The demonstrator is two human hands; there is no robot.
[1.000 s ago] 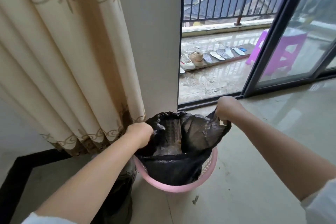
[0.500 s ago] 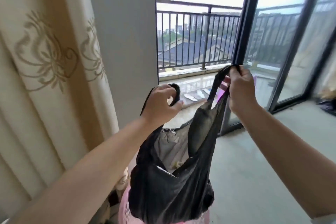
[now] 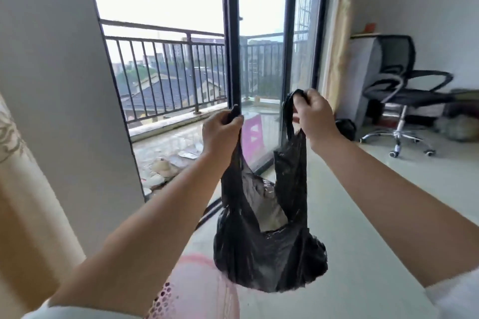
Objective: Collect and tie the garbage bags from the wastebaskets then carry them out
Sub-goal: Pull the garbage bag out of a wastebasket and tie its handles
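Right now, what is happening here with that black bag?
A person holds a black bag up in the air with both hands. The left hand grips one handle and the right hand grips the other, so the bag's mouth hangs open between them. The bag is clear of the pink basket, which sits low beside the left arm. The handles are not yet tied. Some light rubbish shows inside the bag.
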